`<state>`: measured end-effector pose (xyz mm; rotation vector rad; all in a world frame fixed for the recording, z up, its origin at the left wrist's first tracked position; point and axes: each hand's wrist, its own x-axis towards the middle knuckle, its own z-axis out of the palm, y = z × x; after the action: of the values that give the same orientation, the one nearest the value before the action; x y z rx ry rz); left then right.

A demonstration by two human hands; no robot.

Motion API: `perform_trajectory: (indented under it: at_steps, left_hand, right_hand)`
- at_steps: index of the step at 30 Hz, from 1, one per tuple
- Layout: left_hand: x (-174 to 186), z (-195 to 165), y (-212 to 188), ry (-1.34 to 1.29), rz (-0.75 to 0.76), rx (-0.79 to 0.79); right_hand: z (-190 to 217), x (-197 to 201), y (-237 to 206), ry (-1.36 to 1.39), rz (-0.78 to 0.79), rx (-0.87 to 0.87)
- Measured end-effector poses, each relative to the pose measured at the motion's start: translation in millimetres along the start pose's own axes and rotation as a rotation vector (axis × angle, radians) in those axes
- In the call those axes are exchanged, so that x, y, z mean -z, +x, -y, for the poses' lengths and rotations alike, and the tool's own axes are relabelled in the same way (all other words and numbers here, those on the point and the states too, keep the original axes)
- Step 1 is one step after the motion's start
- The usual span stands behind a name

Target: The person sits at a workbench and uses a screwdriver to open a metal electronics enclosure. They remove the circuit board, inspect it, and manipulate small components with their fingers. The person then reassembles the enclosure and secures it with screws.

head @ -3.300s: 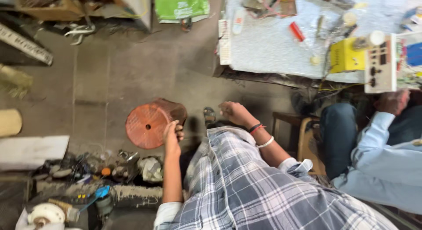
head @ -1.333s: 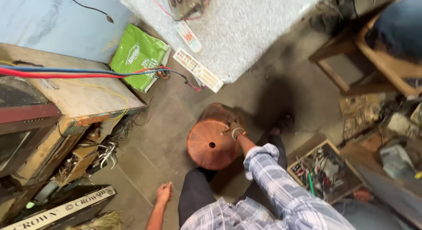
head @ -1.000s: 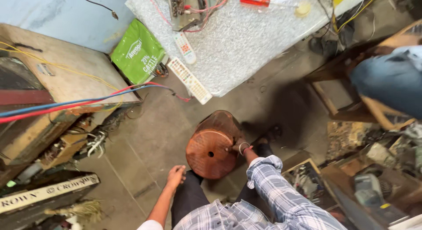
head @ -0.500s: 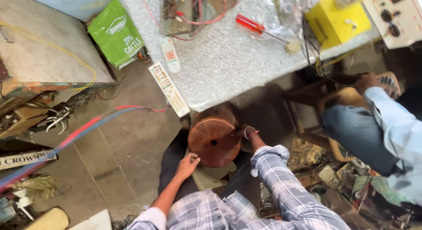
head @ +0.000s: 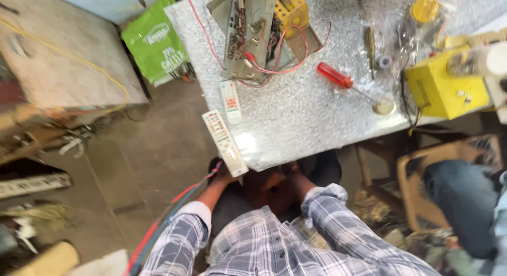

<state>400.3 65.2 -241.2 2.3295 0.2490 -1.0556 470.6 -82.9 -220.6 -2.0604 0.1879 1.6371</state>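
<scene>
Half a second ago your brown round stool (head: 266, 189) was showing almost whole beside the table; now you are holding it low between your knees, mostly tucked under the speckled grey table (head: 296, 112), with only a dark reddish-brown patch of its top showing. Your left hand (head: 224, 174) is sitting at its left side and your right hand (head: 296, 175) at its right, both now partly hidden by the table's edge, so I cannot tell whether your fingers are closing on it.

Leaning against the table's far left corner, a flat bright green bag (head: 156, 46) with pale lettering is standing on the floor. Two long white remotes (head: 226, 131) are lying near the table's front edge, one jutting over it. A yellow box (head: 441, 88) is sitting at the right end, and a red-handled screwdriver (head: 338, 78) is lying just left of it.
</scene>
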Motion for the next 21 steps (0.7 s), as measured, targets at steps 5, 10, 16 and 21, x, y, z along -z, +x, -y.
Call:
perform_trajectory:
  at_steps: [5, 10, 16, 21]
  left_hand:
    - [-20.1, -45.0, 56.3, -0.06, -0.031, -0.012]
    - [-32.7, -62.2, 86.9, -0.094, 0.018, 0.036]
    - [-41.5, -33.6, 81.1, -0.104, 0.152, 0.145]
    - [-55.9, -12.6, 75.7, -0.139, 0.21, 0.203]
  right_hand:
    - [-7.0, 43.2, 26.6, -0.037, 0.051, 0.006]
    - [-5.7, 76.0, 43.9, -0.039, 0.078, 0.01]
    - [-2.1, 96.6, 50.7, -0.079, 0.101, -0.021]
    - [-0.3, 95.8, 65.9, -0.129, 0.116, -0.017]
